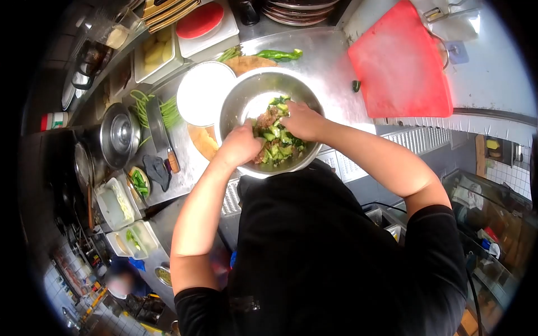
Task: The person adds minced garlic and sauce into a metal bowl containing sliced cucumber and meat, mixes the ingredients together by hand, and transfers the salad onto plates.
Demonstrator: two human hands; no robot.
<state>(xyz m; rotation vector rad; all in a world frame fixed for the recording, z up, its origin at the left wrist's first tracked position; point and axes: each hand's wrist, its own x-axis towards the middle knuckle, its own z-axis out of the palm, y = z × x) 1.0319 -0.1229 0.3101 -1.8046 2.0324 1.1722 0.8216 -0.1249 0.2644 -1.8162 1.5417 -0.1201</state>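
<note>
A steel mixing bowl [228,98] holds chopped green cucumber [283,150] mixed with brown, meat-like bits [269,119]. My left hand [242,144] is inside the bowl at its left, with fingers curled into the mix. From the right, my right hand [302,120] reaches in, its fingers bent around the upper part of the heap. Food covers some of the fingertips. Beside the bowl stands a round white container [204,92]. A round wooden board [203,143] shows partly from beneath the bowl and the container.
On the left lie a cleaver [158,123], long green beans [143,109] and a dark cloth [156,171]. Green peppers [278,55] lie behind the bowl. A red cutting board [400,67] stands at right. Plates [300,12] are stacked at the back. Another person [126,283] is at lower left.
</note>
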